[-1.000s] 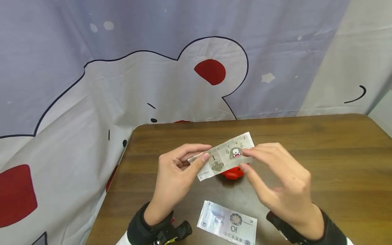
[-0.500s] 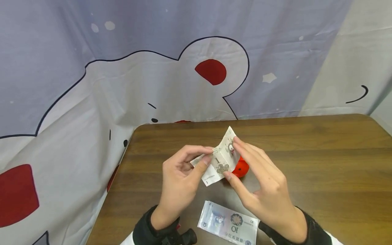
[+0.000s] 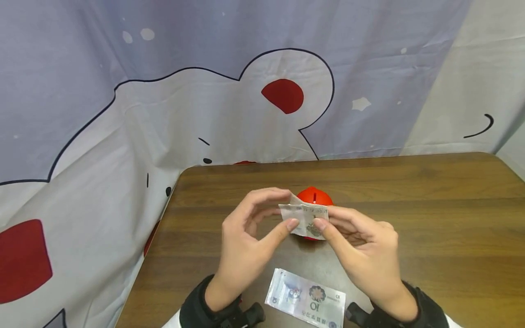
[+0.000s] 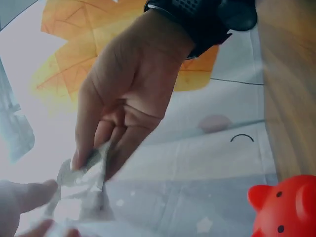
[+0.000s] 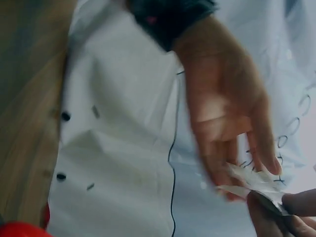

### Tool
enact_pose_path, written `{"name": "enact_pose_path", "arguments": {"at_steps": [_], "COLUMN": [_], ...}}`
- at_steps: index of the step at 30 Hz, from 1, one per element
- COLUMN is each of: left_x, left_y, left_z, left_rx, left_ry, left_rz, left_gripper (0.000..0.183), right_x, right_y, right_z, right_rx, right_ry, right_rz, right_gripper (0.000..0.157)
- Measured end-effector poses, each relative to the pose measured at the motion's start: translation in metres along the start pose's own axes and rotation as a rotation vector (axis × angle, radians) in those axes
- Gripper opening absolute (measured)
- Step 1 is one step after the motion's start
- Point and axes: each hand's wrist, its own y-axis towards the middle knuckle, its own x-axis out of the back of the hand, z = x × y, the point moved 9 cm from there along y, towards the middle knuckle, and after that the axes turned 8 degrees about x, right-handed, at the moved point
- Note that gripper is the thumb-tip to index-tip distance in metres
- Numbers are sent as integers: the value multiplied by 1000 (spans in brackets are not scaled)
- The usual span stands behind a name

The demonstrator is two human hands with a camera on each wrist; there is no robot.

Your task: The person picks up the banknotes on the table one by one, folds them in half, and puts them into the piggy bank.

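Observation:
Folded across the middle, a pale play banknote (image 3: pixel 305 219) is held up between both hands. My right hand (image 3: pixel 365 246) pinches its right end, thumb in front and fingers behind. At the other end my left hand (image 3: pixel 250 241) has its thumb on the front and fingers behind the upper flap. In the left wrist view the right hand (image 4: pixel 126 94) grips the note (image 4: pixel 81 190); the right wrist view shows the left hand (image 5: pixel 222 98) around the note's loose flaps (image 5: pixel 242 180). Partly hidden behind it is a red piggy bank (image 3: pixel 315 196) with a slot on top.
A stack of play banknotes (image 3: pixel 307 298) marked 10 lies on the wooden table (image 3: pixel 451 228), nearer than the hands. A printed cloth (image 3: pixel 184 118) hangs behind the table and down its left side. Both wrists wear black bands.
The note was flat and stretched out, then bent upward; now it is folded over. My right hand moved in left, from fingertips near its edge to a pinch. More of the piggy bank shows.

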Motion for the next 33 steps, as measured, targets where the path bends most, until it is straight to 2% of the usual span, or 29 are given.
{"name": "enact_pose_path", "arguments": {"at_steps": [2,5,7,9,12,15,18,22,25,27,30,33], "left_x": [0,1,2,3,2,1,4,12,16,18,20,22], "left_y": [2,1,-1,-3,-4,-4,-3,-2,-2,-1,-1,0], "left_z": [5,18,23,25,26,25,24,22,21,20,19,19], "left_rx": [70,212,271,302,318,321,312,289,278,278,274,281], "left_ry": [-21,-64,-90,-97,-96,-91,-81,-71,-68,-66,-57,-50], "left_rz": [14,28,22,9,21,29,8,-45,-70,-77,-89,-101], "left_gripper": [49,39,27,20,18,18,17,16,16,16,15,16], "right_x": [4,7,10,14,20,22,20,14,9,8,7,7], "right_y": [1,0,1,3,7,9,9,5,5,5,7,7], "right_z": [-4,-9,-12,-12,-10,-7,-12,-19,-17,-15,-11,-12], "right_rx": [-95,-224,-274,-265,-203,-153,-223,-331,-296,-258,-211,-215], "right_ry": [2,36,59,103,158,182,143,16,-28,-26,33,16], "right_rz": [-6,5,0,-30,-72,-73,-37,93,149,149,144,161], "right_gripper": [21,23,21,19,16,16,18,20,19,19,21,22]}}
